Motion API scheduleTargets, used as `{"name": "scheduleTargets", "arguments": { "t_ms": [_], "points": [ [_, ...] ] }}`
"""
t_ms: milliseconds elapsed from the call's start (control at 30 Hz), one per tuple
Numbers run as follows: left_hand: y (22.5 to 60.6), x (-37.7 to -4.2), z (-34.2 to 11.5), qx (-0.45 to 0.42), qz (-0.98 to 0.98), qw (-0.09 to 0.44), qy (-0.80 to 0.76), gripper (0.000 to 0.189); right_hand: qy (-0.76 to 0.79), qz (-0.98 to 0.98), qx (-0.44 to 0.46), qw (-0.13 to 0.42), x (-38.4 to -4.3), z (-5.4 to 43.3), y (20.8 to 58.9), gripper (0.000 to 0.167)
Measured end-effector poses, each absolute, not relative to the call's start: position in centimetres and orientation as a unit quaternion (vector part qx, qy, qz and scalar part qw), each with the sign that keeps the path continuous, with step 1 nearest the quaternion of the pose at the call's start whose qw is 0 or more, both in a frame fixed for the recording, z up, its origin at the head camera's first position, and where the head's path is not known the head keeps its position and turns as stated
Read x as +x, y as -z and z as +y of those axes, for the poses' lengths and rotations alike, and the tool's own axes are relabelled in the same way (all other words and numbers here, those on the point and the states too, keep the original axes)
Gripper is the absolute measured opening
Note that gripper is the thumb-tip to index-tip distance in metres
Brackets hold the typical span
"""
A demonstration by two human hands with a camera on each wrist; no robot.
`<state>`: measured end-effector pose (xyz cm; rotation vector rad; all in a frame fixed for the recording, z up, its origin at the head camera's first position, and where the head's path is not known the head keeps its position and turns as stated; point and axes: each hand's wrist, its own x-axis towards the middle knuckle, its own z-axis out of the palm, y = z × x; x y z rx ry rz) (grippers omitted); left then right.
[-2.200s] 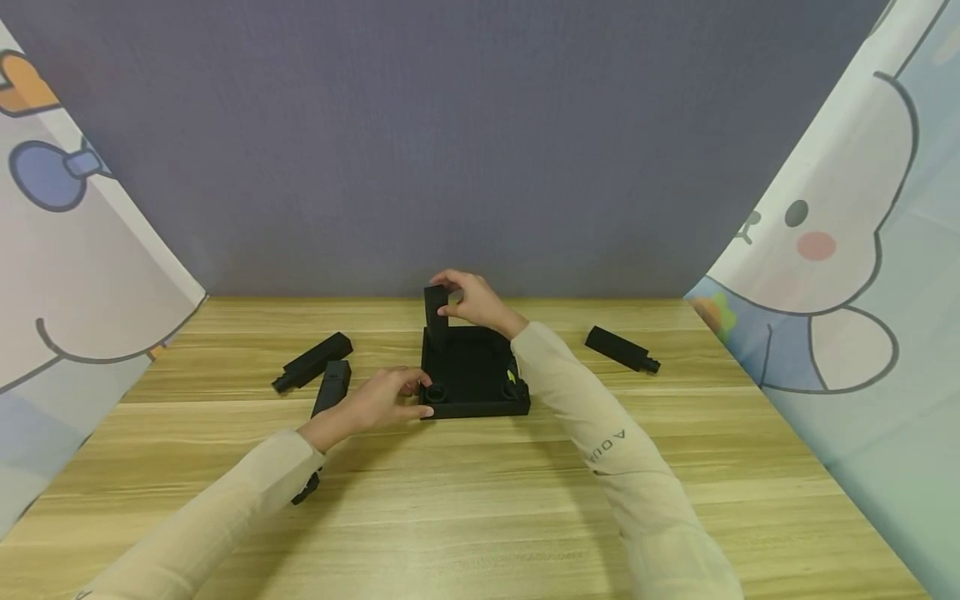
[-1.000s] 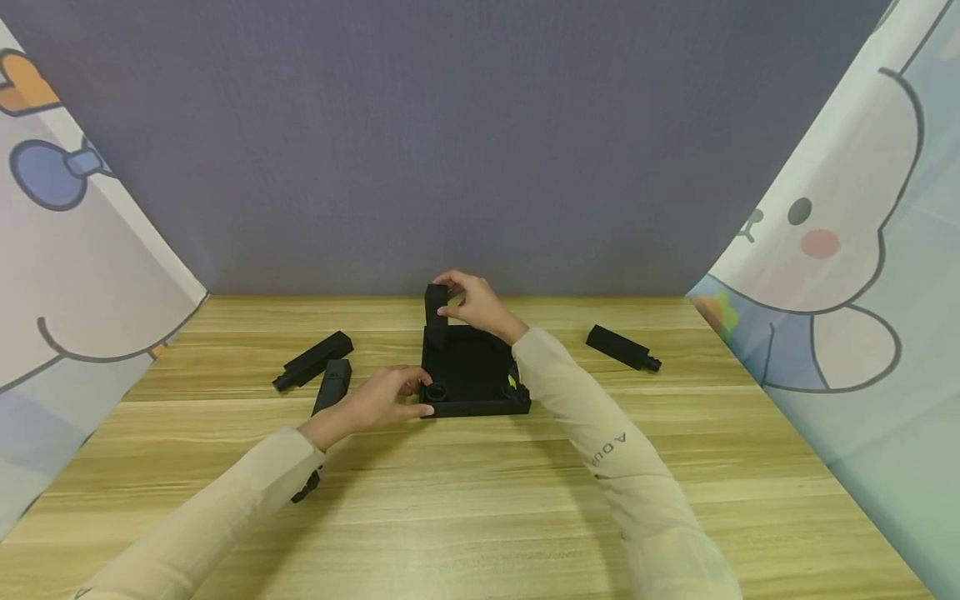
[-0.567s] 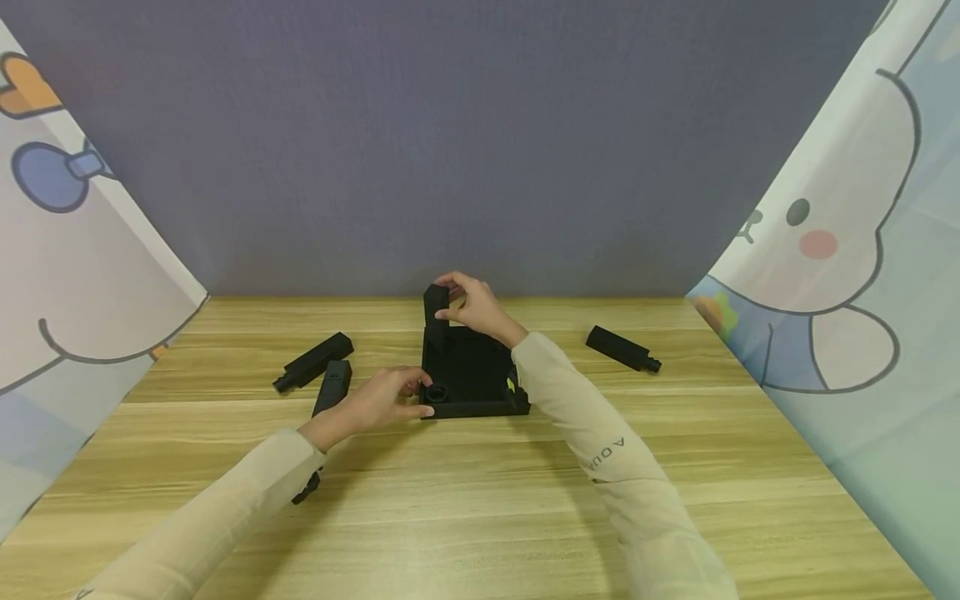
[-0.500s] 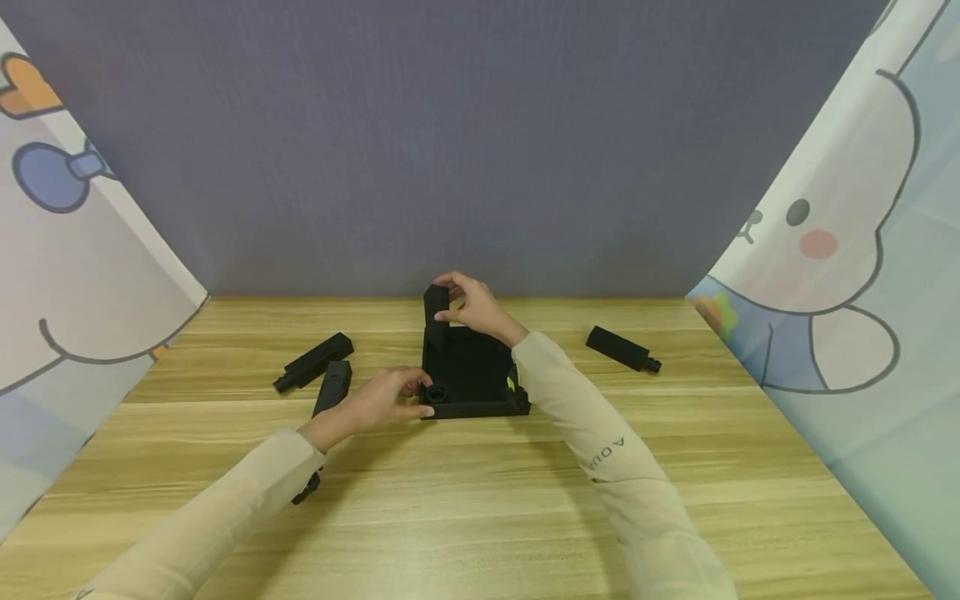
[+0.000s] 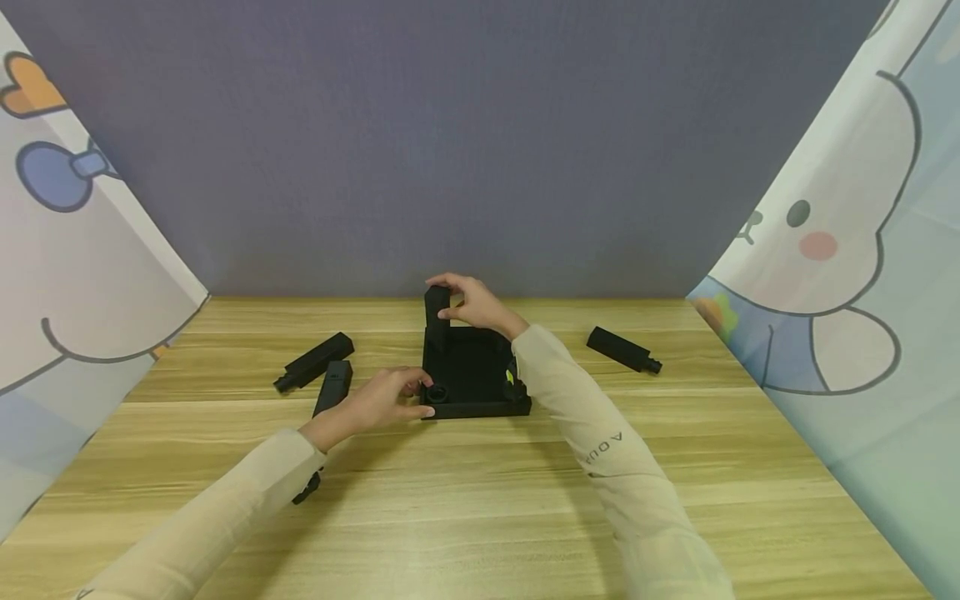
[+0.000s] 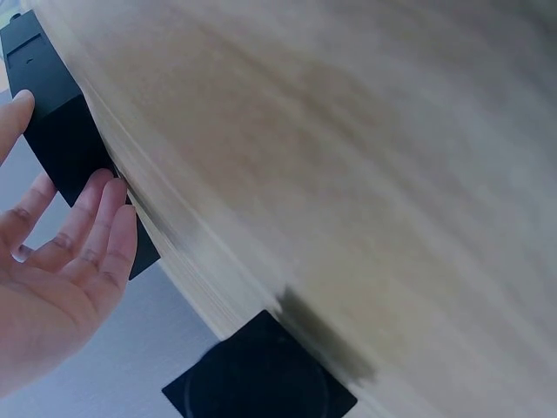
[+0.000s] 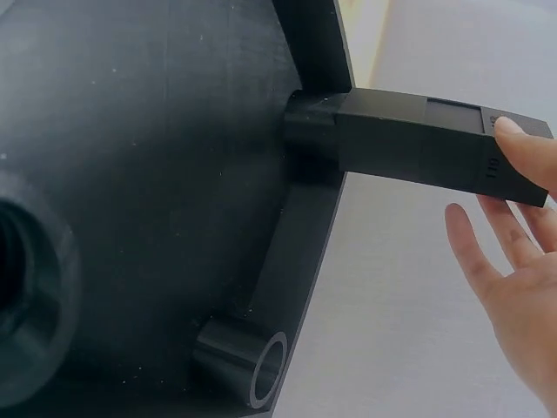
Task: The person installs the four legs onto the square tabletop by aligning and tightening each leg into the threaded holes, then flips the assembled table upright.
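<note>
A shallow black tray (image 5: 474, 409) with round sockets at its corners lies near the middle of the table. In its far left corner stands a black square post (image 5: 437, 307), its lower end in the corner socket in the right wrist view. My right hand (image 5: 480, 305) pinches the post near its top, thumb on one face and fingers over the upper end. My left hand (image 5: 382, 396) holds the tray's near left corner, thumb at the front wall and fingers beside the socket. An unused socket (image 7: 239, 361) shows in the right wrist view.
Left of the tray lies a black post (image 5: 318, 360) with a threaded-looking end. Another black post (image 5: 334, 385) lies partly under my left wrist. To the right is a further post (image 5: 622, 349). A grey panel (image 5: 450, 150) stands behind the table.
My right hand's fingers have shifted slightly over the top of the standing post, which shows a small turn and tilt. The left hand and tray stay in place.
</note>
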<state>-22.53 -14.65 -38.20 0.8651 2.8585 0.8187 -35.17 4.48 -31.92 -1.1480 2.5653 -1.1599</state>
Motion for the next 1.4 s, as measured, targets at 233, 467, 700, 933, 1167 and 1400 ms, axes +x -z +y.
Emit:
{"name": "scheduleTargets", "arguments": {
  "t_ms": [233,467,700,933,1167,1400],
  "points": [
    [38.2,-22.6,-14.5,0.277,0.923,0.024,-0.265,0.041,0.402,0.843,-0.356,0.029,-35.0,4.4,32.5,0.051],
    [38.2,-22.6,-14.4,0.274,0.924,0.025,-0.267,0.042,0.419,0.841,-0.341,-0.009,-34.8,4.3,33.2,0.052],
    [38.2,-22.6,-14.4,0.273,0.924,0.025,-0.266,0.041,0.412,0.840,-0.352,-0.003,-34.9,4.4,33.1,0.056],
    [38.2,-22.6,-14.4,0.274,0.923,0.028,-0.269,0.041,0.404,0.839,-0.363,0.044,-35.3,4.9,32.4,0.057],
    [38.1,-22.5,-14.5,0.270,0.923,0.029,-0.272,0.040,0.403,0.837,-0.367,0.046,-35.3,4.9,32.3,0.051],
    [38.1,-22.4,-14.5,0.275,0.920,0.026,-0.277,0.040,0.423,0.835,-0.352,0.015,-35.2,4.6,33.0,0.047]
  ]
}}
